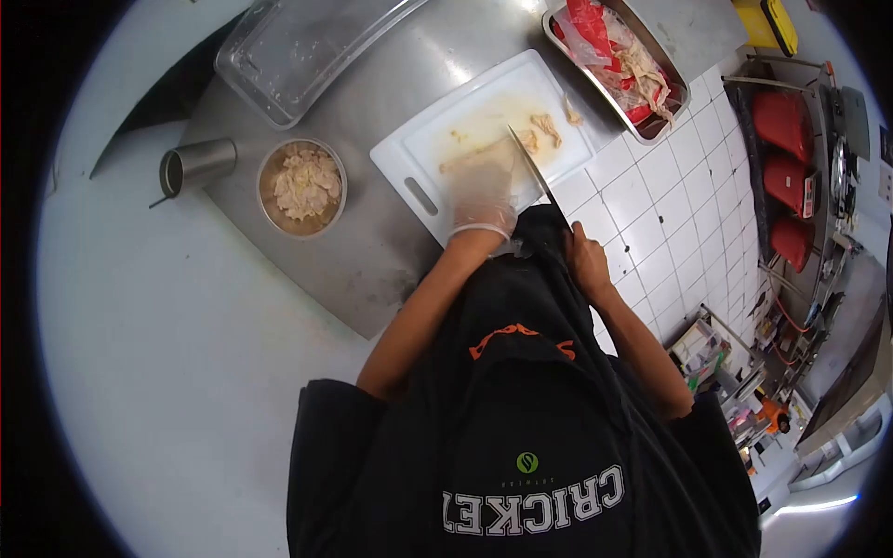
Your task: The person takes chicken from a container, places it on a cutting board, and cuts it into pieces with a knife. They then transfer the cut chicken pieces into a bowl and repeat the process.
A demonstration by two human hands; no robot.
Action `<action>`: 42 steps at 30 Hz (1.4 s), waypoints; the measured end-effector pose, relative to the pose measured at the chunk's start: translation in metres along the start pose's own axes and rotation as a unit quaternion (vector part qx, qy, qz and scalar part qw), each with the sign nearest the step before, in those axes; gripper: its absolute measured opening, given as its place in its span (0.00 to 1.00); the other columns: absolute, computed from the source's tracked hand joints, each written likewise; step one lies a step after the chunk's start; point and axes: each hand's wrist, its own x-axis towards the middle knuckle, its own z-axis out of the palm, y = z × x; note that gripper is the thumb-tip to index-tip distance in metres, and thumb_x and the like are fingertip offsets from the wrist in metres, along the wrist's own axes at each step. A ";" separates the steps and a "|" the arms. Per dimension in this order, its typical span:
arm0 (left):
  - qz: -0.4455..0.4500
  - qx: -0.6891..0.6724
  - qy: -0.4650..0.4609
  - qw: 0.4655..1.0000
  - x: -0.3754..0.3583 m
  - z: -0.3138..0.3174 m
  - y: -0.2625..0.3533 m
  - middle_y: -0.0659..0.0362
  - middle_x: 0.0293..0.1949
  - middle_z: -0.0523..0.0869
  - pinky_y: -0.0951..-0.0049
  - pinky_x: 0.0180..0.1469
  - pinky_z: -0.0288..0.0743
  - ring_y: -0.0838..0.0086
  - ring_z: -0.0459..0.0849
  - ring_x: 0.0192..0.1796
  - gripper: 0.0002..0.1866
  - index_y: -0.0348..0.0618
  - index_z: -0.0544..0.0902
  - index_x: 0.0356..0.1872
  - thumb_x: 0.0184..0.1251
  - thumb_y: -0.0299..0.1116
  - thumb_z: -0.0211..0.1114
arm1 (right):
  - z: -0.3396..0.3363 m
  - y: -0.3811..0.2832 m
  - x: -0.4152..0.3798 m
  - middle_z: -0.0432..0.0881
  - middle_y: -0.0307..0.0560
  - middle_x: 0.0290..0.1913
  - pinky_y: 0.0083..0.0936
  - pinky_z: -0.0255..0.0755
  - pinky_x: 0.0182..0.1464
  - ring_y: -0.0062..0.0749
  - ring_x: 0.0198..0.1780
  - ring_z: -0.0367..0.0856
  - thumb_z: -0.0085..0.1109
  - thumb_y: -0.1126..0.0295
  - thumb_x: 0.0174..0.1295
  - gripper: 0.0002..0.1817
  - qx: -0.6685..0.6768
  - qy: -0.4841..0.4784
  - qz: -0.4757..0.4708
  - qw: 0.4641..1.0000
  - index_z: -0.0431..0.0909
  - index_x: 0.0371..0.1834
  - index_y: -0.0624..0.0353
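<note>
A white cutting board (409, 153) lies on the steel table with its handle slot toward the lower left. My left hand (482, 200), in a clear plastic glove, is over the board's near part; motion smears its fingers, and whatever is under them cannot be made out. My right hand (586, 260) is bare and wrapped round the handle of a knife (538, 172). The blade slants up across the board's right half, its tip beside pale scraps of what looks like raw meat or skin (545, 128). Wet yellowish smears mark the board.
Left of the board stands a round steel bowl (342, 200) of pale meat pieces, with a metal cup (206, 160) beyond. A clear plastic tub (270, 98) sits behind. A steel tray (684, 98) at the right holds red plastic and pale scraps. White tiled floor (670, 200) shows past the table edge.
</note>
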 end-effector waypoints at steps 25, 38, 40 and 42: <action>0.052 0.091 0.079 0.991 -0.015 0.007 -0.031 0.54 0.49 0.85 0.55 0.55 0.75 0.60 0.83 0.54 0.16 0.52 0.84 0.49 0.60 0.28 0.58 | 0.005 -0.110 0.112 0.80 0.67 0.22 0.56 0.76 0.29 0.67 0.28 0.82 0.49 0.63 0.73 0.11 0.077 0.074 -0.052 0.993 0.68 0.44 0.61; 0.023 -0.049 0.121 0.991 0.005 -0.005 -0.056 0.47 0.45 0.86 0.52 0.54 0.75 0.51 0.83 0.50 0.15 0.44 0.83 0.46 0.70 0.41 0.55 | 0.003 -0.101 0.144 0.82 0.69 0.29 0.58 0.76 0.38 0.69 0.34 0.82 0.47 0.62 0.73 0.13 0.120 0.075 -0.111 0.984 0.72 0.48 0.61; -0.084 -0.040 0.139 0.986 0.007 -0.045 -0.029 0.46 0.45 0.84 0.53 0.54 0.75 0.49 0.81 0.49 0.15 0.46 0.84 0.46 0.68 0.42 0.57 | -0.016 -0.092 0.139 0.82 0.68 0.29 0.58 0.76 0.38 0.70 0.34 0.82 0.48 0.61 0.73 0.13 0.155 0.091 -0.107 0.978 0.72 0.48 0.61; -0.065 0.047 0.178 0.981 0.018 -0.037 -0.030 0.45 0.46 0.84 0.54 0.54 0.75 0.49 0.81 0.49 0.15 0.45 0.84 0.45 0.65 0.42 0.58 | -0.035 -0.083 0.106 0.82 0.68 0.29 0.59 0.75 0.37 0.70 0.33 0.82 0.49 0.61 0.73 0.14 0.179 0.102 -0.066 0.976 0.73 0.47 0.61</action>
